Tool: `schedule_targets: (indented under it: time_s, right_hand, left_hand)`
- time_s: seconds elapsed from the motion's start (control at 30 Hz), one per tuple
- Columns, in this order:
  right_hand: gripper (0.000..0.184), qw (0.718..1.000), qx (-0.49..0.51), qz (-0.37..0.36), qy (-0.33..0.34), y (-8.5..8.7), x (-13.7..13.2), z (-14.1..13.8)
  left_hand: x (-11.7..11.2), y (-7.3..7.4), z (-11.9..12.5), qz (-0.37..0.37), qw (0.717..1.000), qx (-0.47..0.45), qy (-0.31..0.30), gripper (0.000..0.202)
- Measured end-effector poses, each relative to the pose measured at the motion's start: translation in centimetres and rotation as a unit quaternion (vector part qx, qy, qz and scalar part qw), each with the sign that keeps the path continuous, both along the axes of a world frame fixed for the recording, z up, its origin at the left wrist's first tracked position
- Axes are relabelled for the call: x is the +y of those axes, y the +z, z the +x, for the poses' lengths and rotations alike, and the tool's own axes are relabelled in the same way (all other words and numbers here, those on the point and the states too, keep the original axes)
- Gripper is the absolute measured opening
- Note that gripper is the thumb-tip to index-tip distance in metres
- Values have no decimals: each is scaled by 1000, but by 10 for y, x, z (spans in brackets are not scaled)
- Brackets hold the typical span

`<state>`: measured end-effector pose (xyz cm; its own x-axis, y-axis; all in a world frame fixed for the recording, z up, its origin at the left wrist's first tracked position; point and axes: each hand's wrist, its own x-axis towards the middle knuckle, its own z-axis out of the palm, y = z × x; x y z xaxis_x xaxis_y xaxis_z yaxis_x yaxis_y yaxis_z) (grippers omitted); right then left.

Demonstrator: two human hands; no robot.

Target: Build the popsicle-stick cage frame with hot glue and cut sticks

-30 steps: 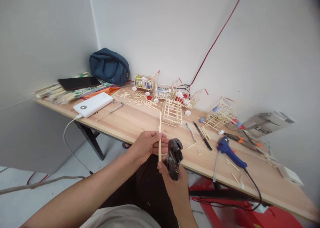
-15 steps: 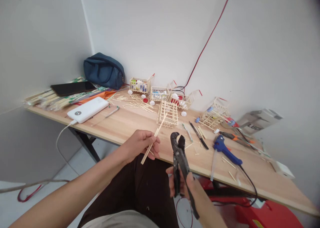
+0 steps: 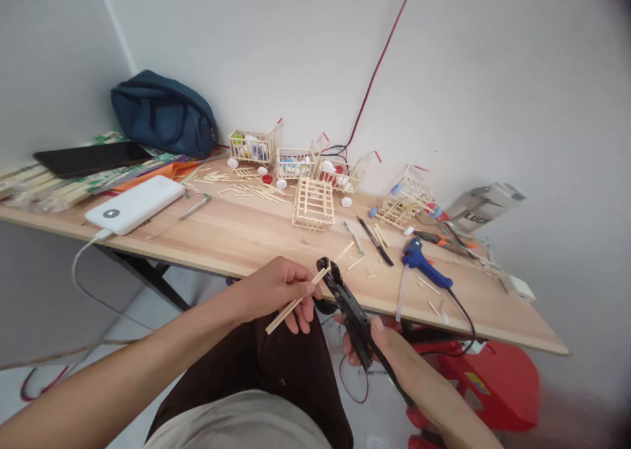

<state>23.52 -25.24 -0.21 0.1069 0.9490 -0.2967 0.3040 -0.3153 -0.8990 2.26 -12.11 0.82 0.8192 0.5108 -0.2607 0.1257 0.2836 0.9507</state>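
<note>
In front of the table edge, my left hand point(image 3: 280, 288) pinches a pair of thin wooden sticks point(image 3: 282, 319), side by side and slanting up to the right. My right hand point(image 3: 389, 344) is wrapped round the handles of a black pipe cutter point(image 3: 353, 314). The cutter's jaws are at the sticks, just past my left fingertips, and a stick end shows beyond them. Behind, on the table, stands a small basket-like frame of sticks point(image 3: 313, 204). Farther back are little stick-built carts point(image 3: 252, 148) holding coloured caps.
A blue glue gun point(image 3: 424, 265) with a cord lies on the right, near a black pen-like knife point(image 3: 375, 242). Cut sticks point(image 3: 266, 192) and white wheels point(image 3: 346, 202) are scattered about. A white power bank point(image 3: 135, 206), a phone point(image 3: 91, 158) and a blue bag point(image 3: 165, 117) lie left.
The cutter has moved left, and its jaws now meet the sticks, where before they were apart. My left hand still holds the sticks. The view has shifted, so the table things appear farther left.
</note>
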Motion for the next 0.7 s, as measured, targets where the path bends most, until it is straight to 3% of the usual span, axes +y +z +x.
schedule_targets:
  time_s: [0.1, 0.4, 0.7]
  right_hand:
    - [74, 994, 0, -60, 88, 8, 2, -2]
    - [66, 994, 2, -75, 79, 2, -3, 3]
    - [59, 992, -73, -32, 95, 2, -1, 2]
  left_hand:
    - [-2, -3, 3, 23, 999, 25, -12, 32]
    - [-6, -5, 6, 73, 996, 59, -9, 20]
    - [-6, -5, 11, 116, 989, 94, -5, 24]
